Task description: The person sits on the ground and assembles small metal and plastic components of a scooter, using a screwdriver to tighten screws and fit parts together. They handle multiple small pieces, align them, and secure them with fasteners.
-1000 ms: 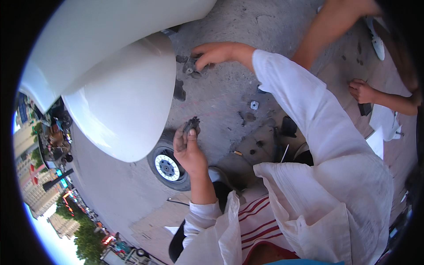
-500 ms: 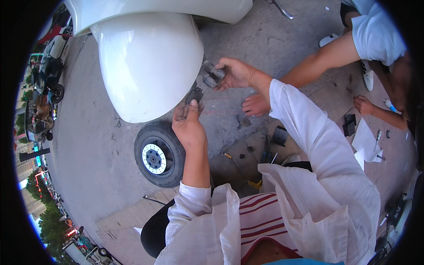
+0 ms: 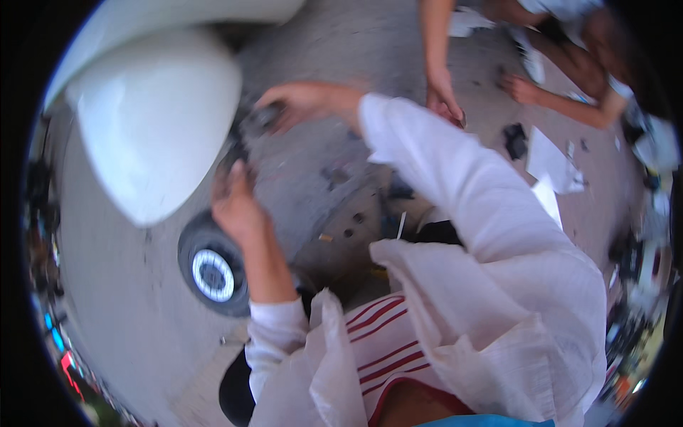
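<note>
Motion blurs the view. My right hand (image 3: pixel 306 103) is closed round a dark grey metal part that looks like a brake caliper (image 3: pixel 269 116), beside the white fender (image 3: pixel 156 121). Lower and to the left, my left hand (image 3: pixel 240 206) has its fingers and thumb closed on another dark part (image 3: pixel 233 153) by the fender's right edge; its shape is too smeared to make out. Below the fender, close to my left wrist, a wheel with a black tyre (image 3: pixel 191 249) and a silver brake disc (image 3: pixel 213 275) lies on the ground.
At the upper right a co-worker's hand (image 3: pixel 442 96) reaches down, with another person's hand (image 3: pixel 521 89) farther right. A white sheet (image 3: pixel 553 160) and a black part (image 3: pixel 514 141) lie on the ground there. Small loose pieces lie in front of me.
The view has swung, so the fender, wheel and my hands sit farther left. The co-worker's hand has drawn back from beside my right forearm. Both my hands keep their grip.
</note>
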Available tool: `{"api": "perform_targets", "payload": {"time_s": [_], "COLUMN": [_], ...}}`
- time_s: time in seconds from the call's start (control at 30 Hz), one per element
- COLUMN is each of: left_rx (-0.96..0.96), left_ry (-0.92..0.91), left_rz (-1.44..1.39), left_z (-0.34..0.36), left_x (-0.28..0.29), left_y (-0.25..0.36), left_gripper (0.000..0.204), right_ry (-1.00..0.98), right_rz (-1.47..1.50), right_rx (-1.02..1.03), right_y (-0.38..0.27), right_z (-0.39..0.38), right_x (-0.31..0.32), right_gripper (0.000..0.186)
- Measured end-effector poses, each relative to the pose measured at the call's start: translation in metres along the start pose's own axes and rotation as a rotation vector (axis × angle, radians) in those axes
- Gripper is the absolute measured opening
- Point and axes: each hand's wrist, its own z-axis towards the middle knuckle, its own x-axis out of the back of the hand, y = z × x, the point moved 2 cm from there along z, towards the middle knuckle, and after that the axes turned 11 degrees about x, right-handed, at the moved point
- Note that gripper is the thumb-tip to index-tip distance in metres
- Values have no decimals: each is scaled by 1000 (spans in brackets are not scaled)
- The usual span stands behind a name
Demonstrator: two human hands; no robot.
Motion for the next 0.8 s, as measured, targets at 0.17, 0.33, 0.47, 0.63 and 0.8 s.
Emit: {"api": "perform_targets", "payload": {"time_s": [0.17, 0.33, 0.47, 0.63, 0.8], "left_rx": [19, 89, 135, 167, 161], "left_ry": [-38, -3, 27, 4, -3], "left_rz": [16, 76, 95, 83, 82], "left_z": [8, 10, 13, 18, 11], "left_x": [8, 3, 7, 6, 0], "left_y": [-12, -17, -20, -27, -24], "left_gripper": [33, 29, 26, 26, 18], "right_ry": [93, 54, 76, 96, 286], "right_rz": [31, 76, 94, 83, 24], "right_rx": [58, 107, 93, 120, 286], "right_y": [12, 15, 12, 17, 34], "right_z": [2, -3, -8, -9, -2], "right_x": [-15, -16, -22, -22, -4], "right_gripper": [28, 25, 28, 31, 27]}}
